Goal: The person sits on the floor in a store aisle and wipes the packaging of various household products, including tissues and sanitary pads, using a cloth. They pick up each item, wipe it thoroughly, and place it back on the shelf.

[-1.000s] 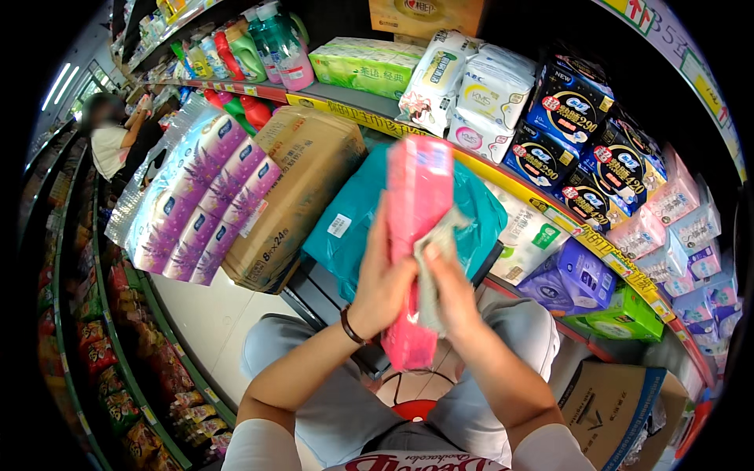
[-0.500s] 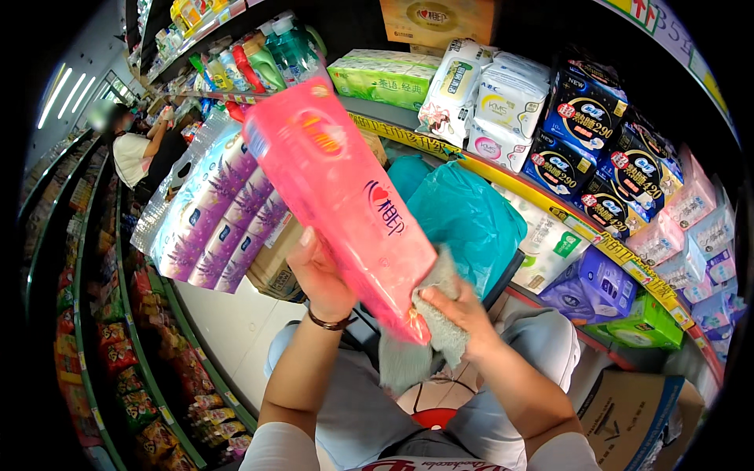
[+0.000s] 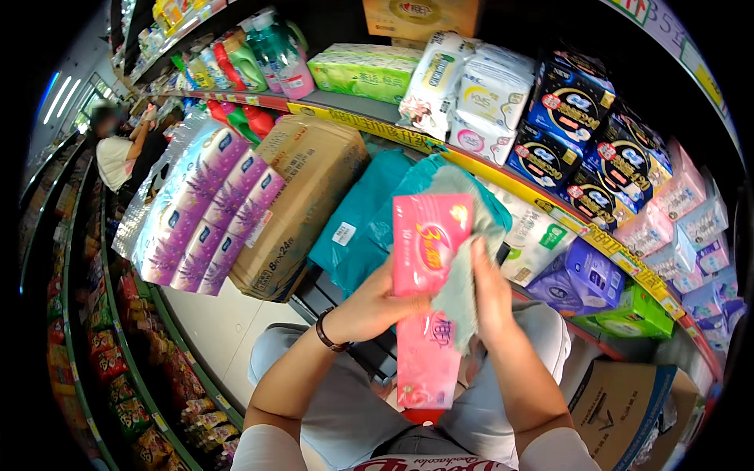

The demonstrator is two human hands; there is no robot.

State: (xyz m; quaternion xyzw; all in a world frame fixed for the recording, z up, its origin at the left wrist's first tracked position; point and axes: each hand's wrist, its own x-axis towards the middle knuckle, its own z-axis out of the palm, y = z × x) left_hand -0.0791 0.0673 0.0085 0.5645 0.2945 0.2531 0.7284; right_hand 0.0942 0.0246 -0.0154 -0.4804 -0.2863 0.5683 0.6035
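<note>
A long pink tissue pack (image 3: 430,314) stands on end above my lap, between my knees. My left hand (image 3: 377,304), with a dark bracelet at its wrist, grips the pack from the left, thumb across its face. On the other side, my right hand (image 3: 488,294) presses a grey-green cloth (image 3: 457,286) against the pack's right edge. Part of the cloth spreads up behind the pack's top. Behind both lie teal plastic bags (image 3: 357,224), one with a white label. The fingertips of my right hand are partly hidden by the cloth.
A brown carton (image 3: 302,208) and purple toilet-roll packs (image 3: 208,212) stand at the left. Ahead curves a shelf with wipes (image 3: 491,94), dark boxes (image 3: 573,102) and bottles (image 3: 275,55). An open carton (image 3: 628,412) sits at lower right. Another person (image 3: 122,157) is in the far left aisle.
The pink pack has turned from slanting to nearly upright and come lower, uncovering the carton and teal bags. The cloth has moved up along the pack's right side with my right hand.
</note>
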